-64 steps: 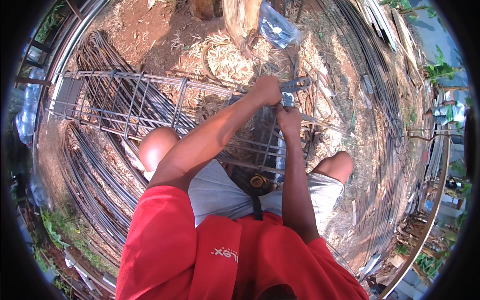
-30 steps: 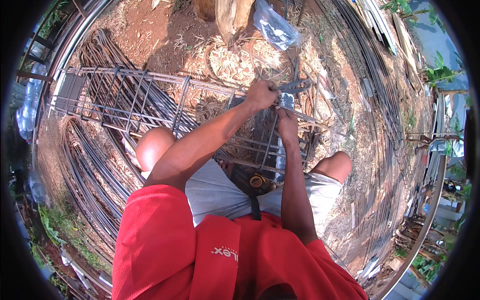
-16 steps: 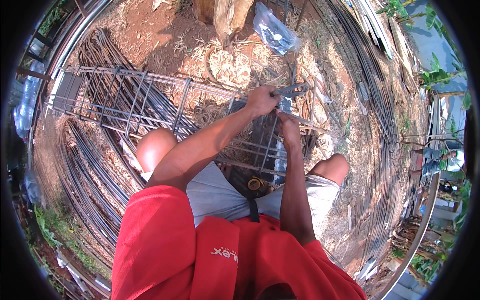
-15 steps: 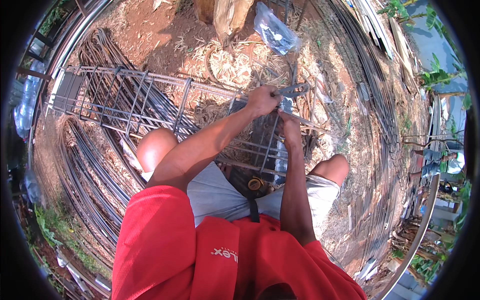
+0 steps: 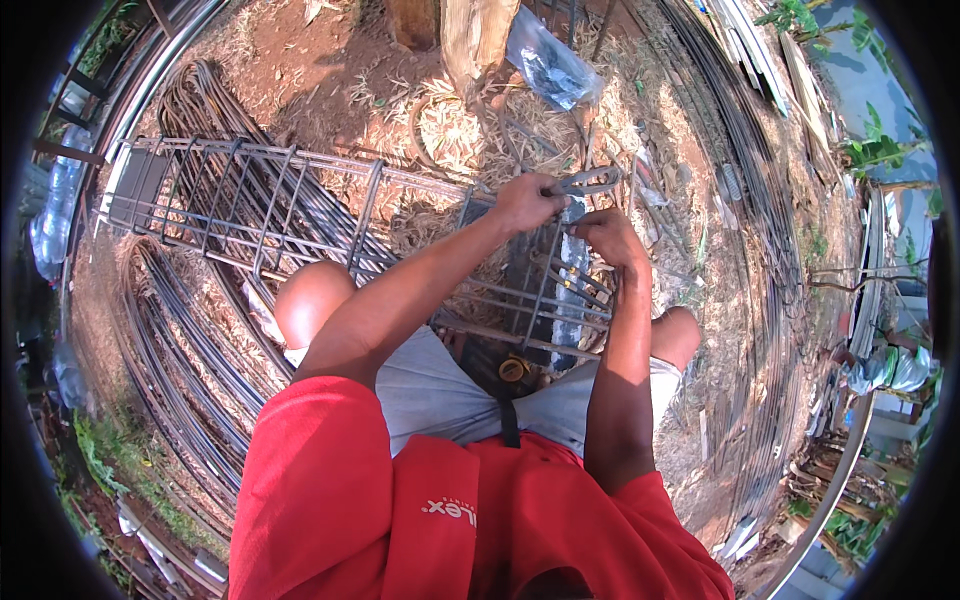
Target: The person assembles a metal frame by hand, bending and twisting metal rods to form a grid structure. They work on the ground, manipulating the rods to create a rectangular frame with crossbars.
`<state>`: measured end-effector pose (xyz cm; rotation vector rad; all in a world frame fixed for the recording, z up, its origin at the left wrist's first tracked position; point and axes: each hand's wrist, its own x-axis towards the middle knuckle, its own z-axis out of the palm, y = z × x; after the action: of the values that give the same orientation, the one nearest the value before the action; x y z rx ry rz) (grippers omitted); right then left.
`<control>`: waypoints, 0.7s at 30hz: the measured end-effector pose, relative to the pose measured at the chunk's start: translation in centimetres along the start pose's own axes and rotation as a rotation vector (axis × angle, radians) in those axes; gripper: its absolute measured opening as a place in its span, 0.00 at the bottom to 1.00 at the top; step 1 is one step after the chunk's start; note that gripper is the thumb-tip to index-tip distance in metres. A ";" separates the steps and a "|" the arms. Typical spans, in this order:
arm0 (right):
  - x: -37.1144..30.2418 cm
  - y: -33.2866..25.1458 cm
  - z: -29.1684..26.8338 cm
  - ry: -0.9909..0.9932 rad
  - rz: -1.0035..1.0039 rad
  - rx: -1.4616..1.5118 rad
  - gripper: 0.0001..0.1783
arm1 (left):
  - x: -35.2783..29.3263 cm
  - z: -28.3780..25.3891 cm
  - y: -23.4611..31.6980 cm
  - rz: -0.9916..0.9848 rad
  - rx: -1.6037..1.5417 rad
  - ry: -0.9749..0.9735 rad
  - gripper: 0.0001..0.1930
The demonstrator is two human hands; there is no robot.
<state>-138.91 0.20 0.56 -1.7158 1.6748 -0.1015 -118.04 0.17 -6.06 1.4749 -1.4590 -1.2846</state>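
A long rebar cage [image 5: 300,150] of lengthwise bars and square stirrups reaches from the far left to between my knees. At its right end my left hand [image 5: 528,203] is closed around a grey bent steel piece [image 5: 592,181], whose two prongs stick out to the right. Just right of it, my right hand [image 5: 612,240] has its fingers bent and pinched close to the cage's upper bar. Whatever those fingertips hold is too small to make out. Beneath both hands runs a pale, blue-grey strip [image 5: 566,325] crossing under the bars.
Bundles of bent rebar [image 5: 190,340] lie at left, with more long bars [image 5: 735,120] at right. A wooden post [image 5: 470,45] and a clear plastic bag [image 5: 555,65] are ahead. A yellow-and-black tape measure [image 5: 512,369] sits between my legs.
My right hand has moved right and slightly up, its wrist now bent over the bar ends. The left hand keeps its grip and has hardly moved.
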 end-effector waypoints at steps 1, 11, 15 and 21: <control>0.2 -0.6 -0.7 0.053 -0.012 -0.059 0.13 | 0.1 0.0 0.0 0.000 -0.001 -0.010 0.14; 3.1 -6.1 -3.3 0.085 -0.195 -0.323 0.13 | 1.0 0.6 -0.9 0.032 0.071 0.058 0.18; 3.8 -7.0 -4.4 0.006 -0.268 -0.346 0.13 | 0.5 -0.4 -0.4 -0.058 -0.080 -0.044 0.19; 2.9 -10.1 -3.9 0.034 -0.272 -0.427 0.13 | -0.8 -0.7 0.4 0.095 -0.025 -0.013 0.17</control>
<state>-132.02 -5.23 7.62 -2.2675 1.5544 0.1101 -117.42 0.76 -5.31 1.3664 -1.4982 -1.2528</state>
